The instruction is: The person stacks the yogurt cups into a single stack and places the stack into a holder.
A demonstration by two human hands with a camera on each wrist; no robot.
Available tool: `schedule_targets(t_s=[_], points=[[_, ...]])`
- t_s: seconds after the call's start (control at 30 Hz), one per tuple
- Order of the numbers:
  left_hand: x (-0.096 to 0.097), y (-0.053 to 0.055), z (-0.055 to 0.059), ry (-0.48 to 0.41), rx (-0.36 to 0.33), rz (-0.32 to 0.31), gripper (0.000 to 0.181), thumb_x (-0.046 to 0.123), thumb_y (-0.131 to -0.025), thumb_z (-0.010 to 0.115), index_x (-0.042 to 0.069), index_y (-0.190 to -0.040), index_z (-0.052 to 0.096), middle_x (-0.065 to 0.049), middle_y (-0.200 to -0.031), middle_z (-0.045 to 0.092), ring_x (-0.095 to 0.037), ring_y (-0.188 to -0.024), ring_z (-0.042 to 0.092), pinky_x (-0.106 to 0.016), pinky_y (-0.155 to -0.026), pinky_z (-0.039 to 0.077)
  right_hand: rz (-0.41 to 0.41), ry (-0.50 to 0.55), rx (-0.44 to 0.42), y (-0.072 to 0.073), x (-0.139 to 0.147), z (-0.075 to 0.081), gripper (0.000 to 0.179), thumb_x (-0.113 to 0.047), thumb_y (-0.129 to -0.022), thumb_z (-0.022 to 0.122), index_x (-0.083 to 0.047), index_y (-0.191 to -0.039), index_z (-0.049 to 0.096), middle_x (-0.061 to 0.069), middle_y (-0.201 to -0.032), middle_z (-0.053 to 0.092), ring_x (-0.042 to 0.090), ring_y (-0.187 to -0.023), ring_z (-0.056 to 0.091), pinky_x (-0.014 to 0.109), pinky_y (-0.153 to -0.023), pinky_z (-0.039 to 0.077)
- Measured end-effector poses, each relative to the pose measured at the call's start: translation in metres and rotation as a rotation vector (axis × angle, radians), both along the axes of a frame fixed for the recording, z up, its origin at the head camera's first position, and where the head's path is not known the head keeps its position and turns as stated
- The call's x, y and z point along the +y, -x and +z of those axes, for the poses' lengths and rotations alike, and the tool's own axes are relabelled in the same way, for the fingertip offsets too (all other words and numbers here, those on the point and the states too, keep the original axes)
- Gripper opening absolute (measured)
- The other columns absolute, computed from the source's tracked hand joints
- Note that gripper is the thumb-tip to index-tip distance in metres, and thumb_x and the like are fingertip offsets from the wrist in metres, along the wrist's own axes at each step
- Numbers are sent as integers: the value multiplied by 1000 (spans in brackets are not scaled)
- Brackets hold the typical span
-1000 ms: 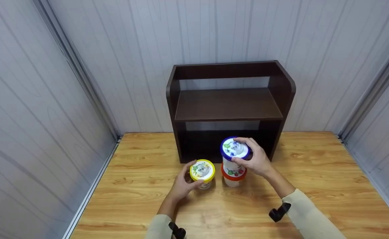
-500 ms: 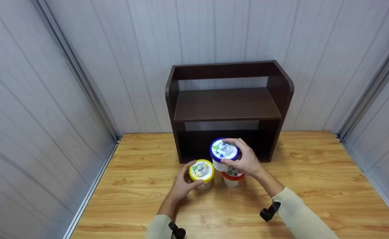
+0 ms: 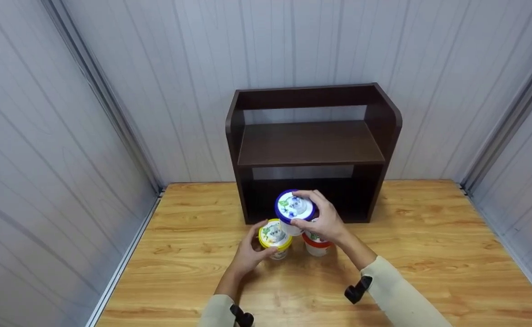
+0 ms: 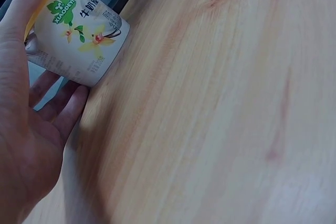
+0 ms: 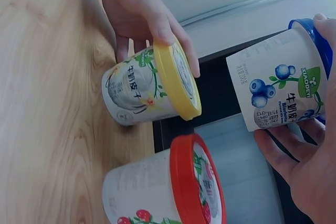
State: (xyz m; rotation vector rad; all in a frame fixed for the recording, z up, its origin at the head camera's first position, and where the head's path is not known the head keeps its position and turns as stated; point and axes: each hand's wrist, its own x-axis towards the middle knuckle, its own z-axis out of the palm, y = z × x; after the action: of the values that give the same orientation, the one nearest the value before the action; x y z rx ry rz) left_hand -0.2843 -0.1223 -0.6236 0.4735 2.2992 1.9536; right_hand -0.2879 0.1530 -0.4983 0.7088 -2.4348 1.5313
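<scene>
In my right hand [image 3: 327, 222] is a blue-lidded ice cream tub [image 3: 293, 208] with blueberries printed on its side. Thumb and fingers grip it around the lid, and it is held up in the air. From the head it overlaps the edge of a yellow-lidded tub [image 3: 272, 232], which stands upright on the table. My left hand [image 3: 246, 256] holds that yellow-lidded tub, thumb on the near side of the lid and fingers on the far side. A red-lidded tub [image 5: 147, 190] with strawberries stands just right of it, partly hidden by the raised tub and right hand.
Behind the tubs stands a dark brown two-tier shelf [image 3: 311, 143] against the panelled back wall [image 3: 202, 91]. The wooden table [image 3: 179, 268] extends to both sides and toward me. Grey panel walls enclose it left and right.
My right hand has carried the blue-lidded tub leftward, from over the red-lidded tub to over the edge of the yellow-lidded one. The left hand has stayed in place.
</scene>
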Motion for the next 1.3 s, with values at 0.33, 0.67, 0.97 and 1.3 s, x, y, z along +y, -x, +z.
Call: schedule_targets(t_s=[0.33,0.67,0.97,1.3], points=[[1,-1,2,-13,4,-10,84,14,-99,88,8,-170,44,-28,-160,58,-38,-144,64,-41,-119,56,3,47,11,3,-9,-8,68,-26,-87,94,-14,-150,69,14,-139,68,22,-123,63,38,-111,55],[0,1,2,-10,-2,-12,81,14,-101,86,8,-170,43,-26,-160,58,-38,-145,63,-44,-120,55,28,67,-39,3,-20,-14,67,-23,-91,94,-14,-152,66,16,-144,66,26,-131,63,46,-117,54],[0,1,2,-8,3,-15,80,13,-101,86,10,-169,45,-25,-156,61,-35,-141,65,-43,-119,56,10,93,-81,0,-30,-25,66,-23,-92,94,-15,-152,67,17,-140,65,26,-129,62,44,-116,54],[-3,1,-6,-23,93,-32,80,23,-99,90,8,-166,48,-23,-150,64,-25,-135,67,-33,-115,58,12,105,-137,-5,-43,-36,68,-25,-92,94,-17,-153,66,15,-144,62,29,-134,61,41,-119,52]])
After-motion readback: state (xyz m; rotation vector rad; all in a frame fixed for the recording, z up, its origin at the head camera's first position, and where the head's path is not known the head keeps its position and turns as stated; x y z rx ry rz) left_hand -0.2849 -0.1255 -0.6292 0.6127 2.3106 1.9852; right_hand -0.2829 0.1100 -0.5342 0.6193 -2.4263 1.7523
